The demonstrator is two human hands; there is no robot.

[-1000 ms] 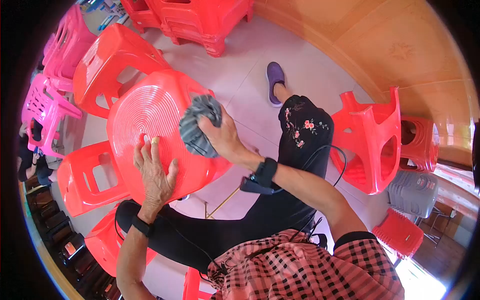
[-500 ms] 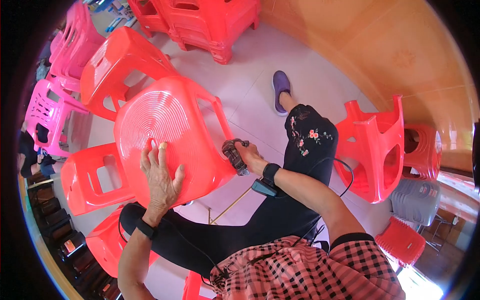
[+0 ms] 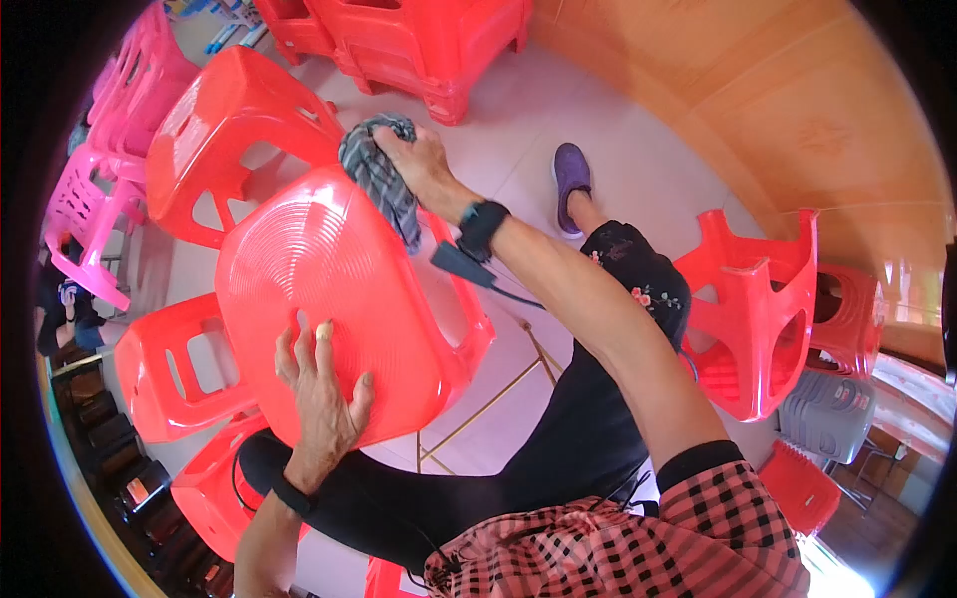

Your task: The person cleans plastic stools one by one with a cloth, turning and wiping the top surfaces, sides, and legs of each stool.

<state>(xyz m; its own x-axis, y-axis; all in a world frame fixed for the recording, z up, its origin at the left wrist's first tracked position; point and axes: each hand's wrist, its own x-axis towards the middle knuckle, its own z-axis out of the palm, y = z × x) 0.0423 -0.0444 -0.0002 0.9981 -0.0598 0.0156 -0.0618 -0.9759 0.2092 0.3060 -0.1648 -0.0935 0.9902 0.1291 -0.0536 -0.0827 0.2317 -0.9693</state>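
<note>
Stool (image 3: 349, 289) lies under left hand (image 3: 325, 399), cloth-gripping right hand (image 3: 421, 167) at its edge.

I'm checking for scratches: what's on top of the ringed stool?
The left hand lies on the ringed stool; the cloth in the right hand overlaps its edge in this view. Whatever is beneath the left hand and behind the cloth is hidden.

Head-worn view, close, facing steeply down

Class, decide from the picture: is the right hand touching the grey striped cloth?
Touching. The head view shows the right hand gripping the grey striped cloth, which bunches against it.
</note>
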